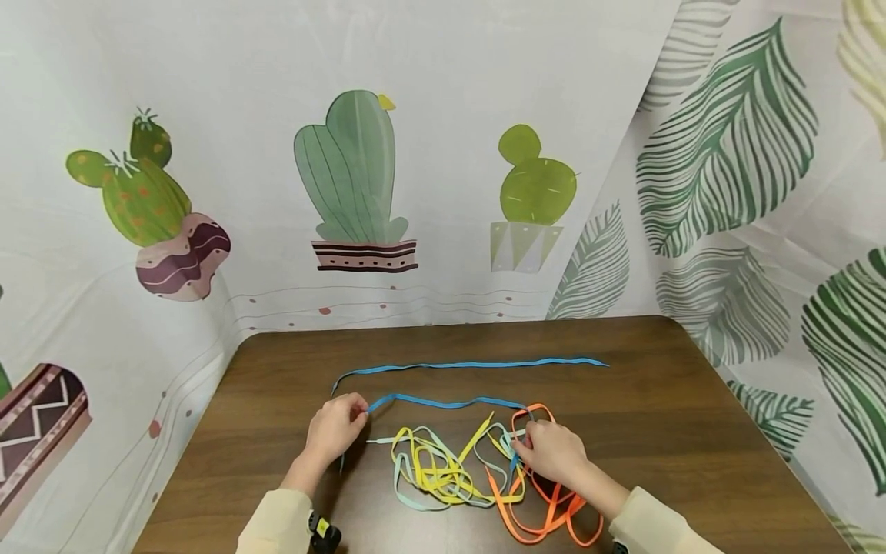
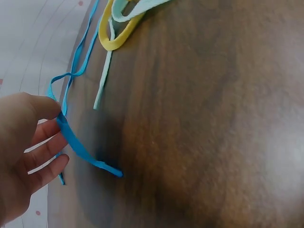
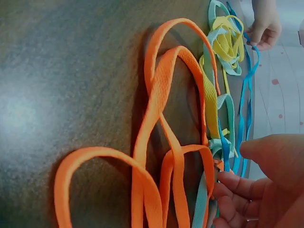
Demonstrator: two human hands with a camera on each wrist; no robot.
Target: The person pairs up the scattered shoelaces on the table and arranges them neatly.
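Between thumb and fingers, my left hand (image 1: 335, 425) pinches one end part of a blue shoelace (image 1: 443, 403); its short tip dangles below in the left wrist view. The lace runs rightward to my right hand (image 1: 556, 450), whose thumb and curled fingers hold it near its other end, partly hidden by the hand. Under and beside the right hand lies a loose orange shoelace (image 3: 156, 95). A tangle of yellow shoelace (image 1: 436, 478) and pale mint shoelace (image 1: 404, 492) sits between the hands.
A second blue shoelace (image 1: 471, 364) lies stretched out near the back of the brown wooden table (image 1: 277, 385). Behind the table hangs a white cloth (image 1: 450, 61) printed with cacti and leaves.
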